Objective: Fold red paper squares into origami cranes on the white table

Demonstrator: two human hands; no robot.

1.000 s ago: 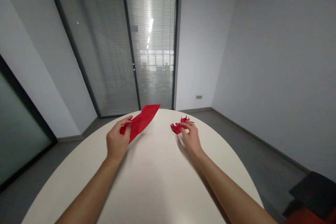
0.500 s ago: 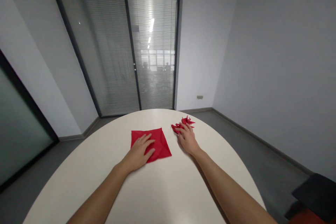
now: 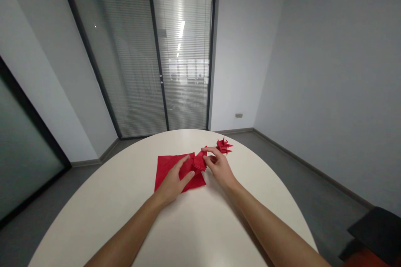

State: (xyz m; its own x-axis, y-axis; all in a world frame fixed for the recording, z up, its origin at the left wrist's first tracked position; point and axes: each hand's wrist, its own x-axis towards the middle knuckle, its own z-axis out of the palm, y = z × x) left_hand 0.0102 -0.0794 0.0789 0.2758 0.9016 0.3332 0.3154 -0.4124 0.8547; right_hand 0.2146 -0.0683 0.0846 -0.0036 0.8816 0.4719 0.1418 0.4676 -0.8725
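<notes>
Smooth white tabletop [image 3: 200, 229] | creased red sheet [image 3: 166, 163] | left grip [image 3: 173, 181]: spread | right grip [image 3: 222, 170]: pinching angular folded red paper [image 3: 199, 162]

Right hand [image 3: 220, 169] pinches folded paper [image 3: 199, 162] at 2 o'clock of red sheet [image 3: 169, 162]. Left hand [image 3: 173, 180] over 6 o'clock, contact unclear. Spiky red cluster [image 3: 223, 146] farther out, 2 o'clock.

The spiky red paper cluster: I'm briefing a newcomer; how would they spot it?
Find the round white table. Near its far right edge, beyond the right hand, is the spiky red paper cluster. Unlike the folded red paper piece in that hand and the flat red paper sheet, it bristles with points.
</notes>
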